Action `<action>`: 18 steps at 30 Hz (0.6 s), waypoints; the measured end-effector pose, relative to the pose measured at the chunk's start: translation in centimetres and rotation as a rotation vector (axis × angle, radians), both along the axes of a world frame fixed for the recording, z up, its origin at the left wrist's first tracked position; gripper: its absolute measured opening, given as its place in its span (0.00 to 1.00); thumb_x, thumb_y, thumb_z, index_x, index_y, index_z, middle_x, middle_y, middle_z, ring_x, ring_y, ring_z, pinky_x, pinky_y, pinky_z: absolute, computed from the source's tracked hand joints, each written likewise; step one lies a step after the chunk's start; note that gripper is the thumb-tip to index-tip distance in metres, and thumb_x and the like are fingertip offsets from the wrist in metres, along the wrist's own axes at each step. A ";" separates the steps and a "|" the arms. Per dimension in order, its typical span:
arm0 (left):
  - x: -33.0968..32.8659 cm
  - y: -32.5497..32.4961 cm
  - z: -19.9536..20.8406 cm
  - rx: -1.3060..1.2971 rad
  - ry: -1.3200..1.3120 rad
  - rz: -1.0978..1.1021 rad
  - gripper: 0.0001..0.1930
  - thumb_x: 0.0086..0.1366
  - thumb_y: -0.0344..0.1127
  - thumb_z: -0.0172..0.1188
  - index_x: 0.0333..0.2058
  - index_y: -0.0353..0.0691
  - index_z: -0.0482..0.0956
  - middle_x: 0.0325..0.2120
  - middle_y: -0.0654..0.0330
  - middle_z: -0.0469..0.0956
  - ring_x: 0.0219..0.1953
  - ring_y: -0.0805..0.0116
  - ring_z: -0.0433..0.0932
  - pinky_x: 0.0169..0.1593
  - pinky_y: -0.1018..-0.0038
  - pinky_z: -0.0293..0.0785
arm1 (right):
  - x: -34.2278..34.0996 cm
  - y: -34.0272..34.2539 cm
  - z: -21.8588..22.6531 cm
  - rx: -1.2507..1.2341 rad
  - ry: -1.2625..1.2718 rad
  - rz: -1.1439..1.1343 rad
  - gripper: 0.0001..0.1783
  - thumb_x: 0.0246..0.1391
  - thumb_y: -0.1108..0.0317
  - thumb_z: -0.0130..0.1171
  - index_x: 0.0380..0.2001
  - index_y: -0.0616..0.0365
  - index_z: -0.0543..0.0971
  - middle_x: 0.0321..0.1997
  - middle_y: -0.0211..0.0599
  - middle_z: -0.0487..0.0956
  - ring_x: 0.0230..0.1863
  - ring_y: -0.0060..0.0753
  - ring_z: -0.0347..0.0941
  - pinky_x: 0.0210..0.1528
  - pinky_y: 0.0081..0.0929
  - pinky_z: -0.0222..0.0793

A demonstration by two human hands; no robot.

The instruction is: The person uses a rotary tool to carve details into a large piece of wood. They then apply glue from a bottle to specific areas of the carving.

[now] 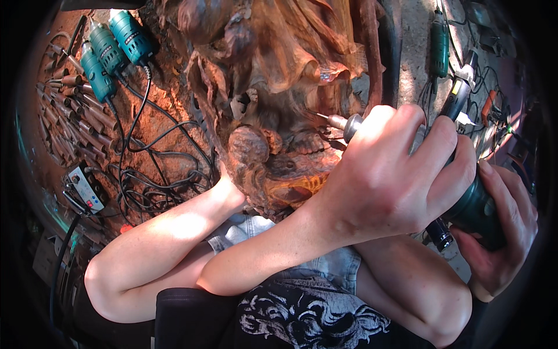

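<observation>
A large reddish-brown wood carving (285,64), with folds and rounded knobs, stands before me between my bent legs. My left hand (395,174) is closed round the front of a dark green electric grinder (479,215), its arm crossing my lap. My right hand (508,227) grips the rear of the same tool's body. From beyond my left fingers come a round metal collar (352,128) and a thin bit (323,116), pointing left at the carving's surface. Whether the bit touches the wood, I cannot tell. Most of the grinder's middle is hidden behind my left fingers.
Three teal grinders (106,51) lie at the upper left on reddish, dust-covered ground. Below them are many chisel-like metal pieces (72,110), tangled black cords (168,186) and a small control box (86,189). Another green grinder (439,49) and a black tool (459,90) lie at the right.
</observation>
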State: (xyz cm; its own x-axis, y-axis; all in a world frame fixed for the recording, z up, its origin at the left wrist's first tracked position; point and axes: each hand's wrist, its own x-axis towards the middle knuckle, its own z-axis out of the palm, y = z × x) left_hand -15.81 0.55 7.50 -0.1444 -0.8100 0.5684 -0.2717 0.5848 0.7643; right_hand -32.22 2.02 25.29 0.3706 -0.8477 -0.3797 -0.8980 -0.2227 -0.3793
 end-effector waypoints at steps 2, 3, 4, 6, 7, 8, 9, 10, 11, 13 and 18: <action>-0.1 -0.2 -0.2 -0.015 0.009 0.013 0.11 0.56 0.36 0.66 0.36 0.38 0.81 0.30 0.59 0.72 0.29 0.63 0.71 0.27 0.70 0.67 | 0.1 -0.1 -0.1 -0.006 -0.008 0.002 0.44 0.37 0.65 0.78 0.61 0.70 0.79 0.52 0.61 0.83 0.50 0.58 0.83 0.54 0.45 0.79; -0.1 -0.2 -0.2 -0.020 0.010 0.019 0.11 0.56 0.36 0.66 0.36 0.38 0.81 0.30 0.59 0.72 0.29 0.63 0.71 0.27 0.70 0.67 | 0.3 -0.1 -0.2 -0.012 -0.005 0.003 0.44 0.37 0.65 0.78 0.61 0.70 0.79 0.52 0.61 0.83 0.50 0.58 0.83 0.54 0.45 0.79; -0.1 -0.2 -0.2 -0.020 0.004 0.024 0.11 0.56 0.36 0.66 0.36 0.38 0.81 0.29 0.59 0.71 0.29 0.63 0.70 0.27 0.70 0.67 | 0.3 -0.1 -0.2 -0.010 -0.004 0.005 0.44 0.37 0.65 0.78 0.61 0.70 0.79 0.52 0.60 0.83 0.50 0.58 0.84 0.53 0.45 0.79; -0.1 0.0 -0.1 -0.010 0.002 0.019 0.11 0.56 0.36 0.66 0.36 0.37 0.81 0.29 0.60 0.71 0.29 0.64 0.70 0.26 0.71 0.66 | 0.2 -0.1 -0.1 0.002 -0.002 0.003 0.44 0.36 0.65 0.78 0.61 0.70 0.80 0.51 0.60 0.84 0.50 0.58 0.84 0.53 0.44 0.79; -0.1 0.2 -0.1 -0.001 0.004 0.012 0.11 0.56 0.36 0.66 0.36 0.37 0.81 0.29 0.60 0.71 0.29 0.64 0.70 0.26 0.71 0.66 | 0.2 -0.2 0.0 0.006 -0.001 0.005 0.44 0.36 0.65 0.78 0.61 0.70 0.80 0.51 0.60 0.84 0.49 0.58 0.84 0.53 0.44 0.79; -0.1 0.1 -0.1 -0.003 0.004 0.014 0.11 0.56 0.36 0.66 0.36 0.37 0.81 0.29 0.60 0.71 0.29 0.64 0.70 0.26 0.71 0.66 | 0.1 -0.2 0.0 0.009 -0.002 0.009 0.44 0.36 0.65 0.78 0.61 0.70 0.80 0.51 0.60 0.84 0.49 0.57 0.84 0.53 0.44 0.79; -0.1 0.1 -0.1 -0.003 0.004 0.016 0.11 0.56 0.36 0.66 0.36 0.37 0.81 0.29 0.60 0.71 0.29 0.64 0.70 0.26 0.71 0.66 | 0.0 -0.4 -0.1 0.006 -0.003 0.015 0.44 0.35 0.65 0.78 0.61 0.70 0.80 0.51 0.60 0.84 0.49 0.57 0.84 0.52 0.44 0.79; -0.1 -0.2 -0.2 -0.014 0.005 0.025 0.11 0.55 0.36 0.66 0.36 0.37 0.81 0.29 0.60 0.71 0.29 0.64 0.70 0.26 0.71 0.66 | -0.1 -0.5 -0.2 0.007 -0.004 0.022 0.44 0.35 0.65 0.78 0.61 0.70 0.80 0.51 0.59 0.84 0.49 0.57 0.84 0.52 0.44 0.79; -0.1 -0.2 -0.3 -0.017 0.001 0.031 0.11 0.55 0.36 0.66 0.36 0.37 0.81 0.29 0.60 0.71 0.29 0.64 0.70 0.26 0.71 0.66 | -0.1 -0.6 -0.2 0.007 -0.005 0.032 0.45 0.35 0.65 0.78 0.61 0.70 0.80 0.51 0.59 0.84 0.49 0.57 0.84 0.52 0.44 0.79; 0.0 0.0 -0.3 -0.014 -0.016 0.042 0.11 0.55 0.35 0.66 0.36 0.37 0.81 0.29 0.60 0.71 0.28 0.65 0.70 0.26 0.71 0.66 | -0.2 -1.0 -0.4 0.015 -0.013 0.052 0.45 0.35 0.65 0.78 0.61 0.70 0.80 0.51 0.59 0.84 0.49 0.57 0.84 0.52 0.44 0.79; -0.2 0.0 -0.2 -0.014 0.011 0.020 0.11 0.55 0.35 0.66 0.36 0.37 0.81 0.29 0.60 0.72 0.28 0.65 0.71 0.25 0.71 0.66 | 0.0 -0.5 0.1 0.030 0.012 0.019 0.45 0.35 0.64 0.79 0.61 0.69 0.80 0.51 0.58 0.84 0.49 0.57 0.84 0.51 0.43 0.79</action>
